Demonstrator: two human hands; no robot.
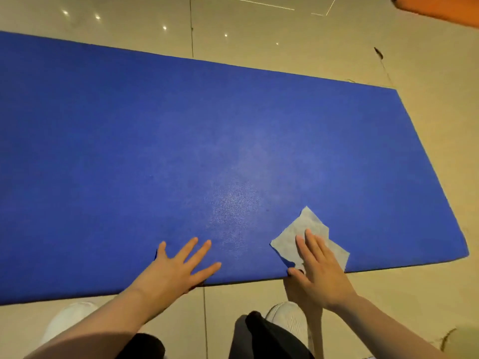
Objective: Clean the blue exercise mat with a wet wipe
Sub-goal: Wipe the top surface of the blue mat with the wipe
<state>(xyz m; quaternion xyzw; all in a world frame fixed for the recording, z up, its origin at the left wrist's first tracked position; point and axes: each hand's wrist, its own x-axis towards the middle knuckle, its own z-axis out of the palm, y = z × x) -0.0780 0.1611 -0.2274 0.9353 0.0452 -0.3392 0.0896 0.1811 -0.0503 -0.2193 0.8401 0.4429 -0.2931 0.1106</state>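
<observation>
— Readable writing, brands?
— None legible anywhere.
— Counts, left to right?
— One blue exercise mat [181,141], flat, pebbled, rectangular, on glossy tiled floor [311,47]. One left hand [178,268] at 7 o'clock, fingers [199,251] straight, spread, pressing the mat. One wet wipe [293,237], thin, crumpled, at 5 o'clock near the mat's edge, under one right hand [317,270], fingers [313,242] straight, together. Two white shoes [287,317] below.

No readable text, label, brand, number or sign shows on anything here.
</observation>
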